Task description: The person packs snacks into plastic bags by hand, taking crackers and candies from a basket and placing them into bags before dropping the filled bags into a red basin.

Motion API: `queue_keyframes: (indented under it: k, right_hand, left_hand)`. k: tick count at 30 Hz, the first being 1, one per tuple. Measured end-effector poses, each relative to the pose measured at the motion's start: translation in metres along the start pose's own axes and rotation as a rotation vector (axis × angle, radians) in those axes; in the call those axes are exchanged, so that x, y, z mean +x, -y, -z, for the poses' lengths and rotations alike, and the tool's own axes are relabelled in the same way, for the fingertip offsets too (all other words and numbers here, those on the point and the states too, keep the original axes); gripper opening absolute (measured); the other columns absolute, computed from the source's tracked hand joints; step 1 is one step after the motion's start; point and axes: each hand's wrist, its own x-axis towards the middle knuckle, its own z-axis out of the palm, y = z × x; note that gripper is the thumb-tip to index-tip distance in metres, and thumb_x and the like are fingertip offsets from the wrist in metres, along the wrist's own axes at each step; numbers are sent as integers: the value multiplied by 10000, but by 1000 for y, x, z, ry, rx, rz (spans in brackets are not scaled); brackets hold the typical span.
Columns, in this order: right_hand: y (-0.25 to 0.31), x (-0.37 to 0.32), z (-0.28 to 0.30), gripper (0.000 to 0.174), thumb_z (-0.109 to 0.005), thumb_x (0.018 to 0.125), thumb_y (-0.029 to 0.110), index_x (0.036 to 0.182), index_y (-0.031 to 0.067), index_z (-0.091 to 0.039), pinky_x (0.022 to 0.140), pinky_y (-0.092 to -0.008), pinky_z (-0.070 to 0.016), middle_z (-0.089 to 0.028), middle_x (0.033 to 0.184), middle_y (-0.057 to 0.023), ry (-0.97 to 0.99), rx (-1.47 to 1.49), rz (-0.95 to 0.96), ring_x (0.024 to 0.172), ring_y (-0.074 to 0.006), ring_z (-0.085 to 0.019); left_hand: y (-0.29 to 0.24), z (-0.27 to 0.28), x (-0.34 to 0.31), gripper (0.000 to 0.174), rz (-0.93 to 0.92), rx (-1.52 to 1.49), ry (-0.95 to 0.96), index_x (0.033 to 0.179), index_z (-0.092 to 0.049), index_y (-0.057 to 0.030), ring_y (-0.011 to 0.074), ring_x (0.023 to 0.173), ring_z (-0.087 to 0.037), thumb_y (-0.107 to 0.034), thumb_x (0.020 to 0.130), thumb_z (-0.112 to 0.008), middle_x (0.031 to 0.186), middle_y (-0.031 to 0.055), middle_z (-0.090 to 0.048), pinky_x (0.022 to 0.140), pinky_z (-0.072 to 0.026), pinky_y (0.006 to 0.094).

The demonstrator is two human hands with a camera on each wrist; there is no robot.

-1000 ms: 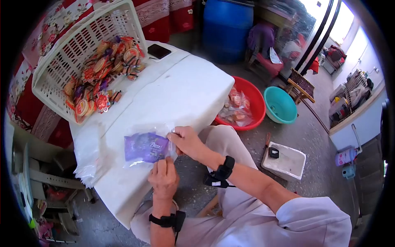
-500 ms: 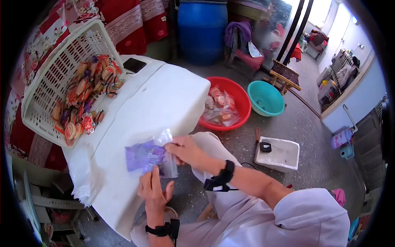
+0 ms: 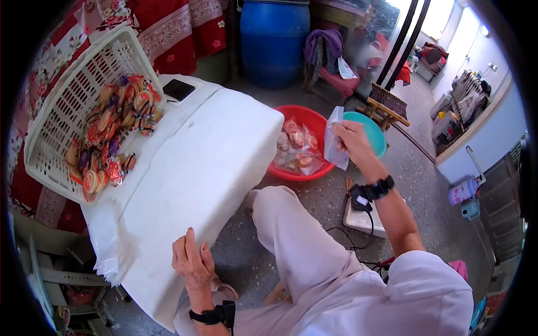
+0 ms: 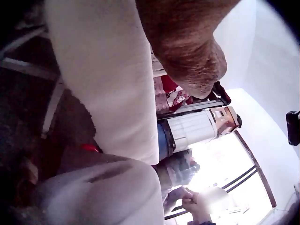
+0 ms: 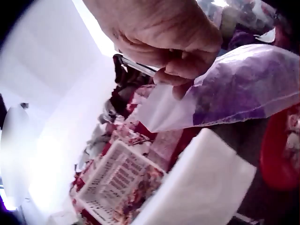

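My right hand [image 3: 352, 139] pinches one end of a clear plastic bag [image 3: 336, 147] with a purple packet inside. It hangs between the red basin [image 3: 305, 175] and the teal basin [image 3: 374, 131] in the head view. In the right wrist view the bag [image 5: 243, 86] stretches away from the curled fingers, its purple packet showing through the film. My left hand [image 3: 193, 260] rests at the near edge of the white-covered table [image 3: 207, 151], fingers loosely extended and holding nothing. Several bagged round snacks [image 3: 300, 137] lie in the red basin.
A white slotted basket [image 3: 50, 148] of wrapped snacks stands tilted at the table's far left, near a phone [image 3: 178, 89]. A stack of clear bags [image 3: 109, 241] lies at the left edge. A white foam box [image 3: 364, 221] sits on the floor behind my right forearm.
My right hand has lifted the bag with the purple packet off the table and carried it right, toward the basins. My left hand has let go of it and drawn back slightly.
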Motion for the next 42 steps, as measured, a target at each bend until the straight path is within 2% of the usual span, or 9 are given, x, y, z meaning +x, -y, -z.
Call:
queue_keyframes:
  k: [6, 8, 14, 19, 24, 32, 35, 38, 42]
  right_hand:
    - [-135, 85, -13, 226, -559, 900, 129, 750, -22, -636, 382, -289, -393, -596, 587, -86, -96, 7, -113, 449, -159, -561]
    - [-197, 95, -17, 203, -574, 868, 107, 765, -54, -640, 376, -351, -421, -621, 600, -133, -187, -167, -425, 460, -216, -598]
    - [-237, 23, -45, 154, -535, 805, 58, 734, -6, -655, 348, -318, -362, -587, 554, -120, -69, -238, -553, 419, -219, -551]
    - [-134, -3, -60, 179, -606, 848, 166, 838, 14, -700, 482, -241, -411, -612, 659, -19, 134, -38, -243, 541, -104, -556]
    - [-7, -9, -118, 203, -528, 952, 138, 1045, -15, -621, 422, -193, -350, -631, 709, -74, 400, 197, -101, 467, -51, -466]
    - [126, -67, -316, 280, -565, 926, 230, 1039, -16, -637, 487, -189, -415, -649, 759, -51, 1040, 54, 189, 547, -49, -511]
    - [123, -82, -409, 303, -599, 891, 285, 946, -5, -665, 506, -222, -453, -642, 750, -32, 1136, 38, 341, 582, -78, -560]
    - [125, -104, -485, 267, -615, 834, 245, 811, -17, -661, 581, -356, -469, -594, 632, -144, 927, -52, 792, 599, -226, -594]
    - [118, -126, -541, 298, -616, 783, 282, 752, -12, -652, 607, -419, -457, -598, 699, -224, 1175, -329, 907, 634, -355, -578]
  left_hand:
    - [2, -3, 1, 314, 43, 5, 31, 1114, -593, 62, 333, 773, -565, -169, 919, -508, 904, 188, -575, 637, -473, 411]
    - [3, -2, 1, 309, 51, 14, 30, 1111, -595, 60, 332, 771, -565, -160, 910, -513, 906, 187, -576, 638, -474, 412]
    - [6, 0, 0, 285, 67, 20, 28, 1084, -601, 64, 330, 784, -574, -153, 907, -550, 897, 169, -574, 632, -480, 404]
    - [4, 6, 5, 291, 75, 10, 8, 1086, -619, 31, 331, 776, -589, -39, 804, -594, 919, 161, -597, 629, -489, 409]
    - [13, 13, 7, 241, 86, 53, -137, 990, -631, 24, 259, 713, -577, -74, 771, -657, 851, 114, -568, 594, -479, 338]
    - [46, 46, 2, 80, 233, 138, -414, 828, -627, 8, 246, 621, -567, 12, 748, -635, 729, 91, -556, 525, -458, 339]
    - [56, 64, -1, 46, 358, 101, -547, 784, -628, 9, 249, 568, -559, 36, 750, -614, 672, 97, -554, 494, -443, 339]
    - [63, 72, -5, 51, 503, 27, -648, 761, -631, 13, 223, 492, -518, 48, 758, -595, 633, 106, -549, 446, -395, 321]
    - [68, 82, -4, 54, 588, 19, -727, 783, -634, 24, 174, 473, -462, 51, 769, -589, 624, 91, -540, 427, -337, 297]
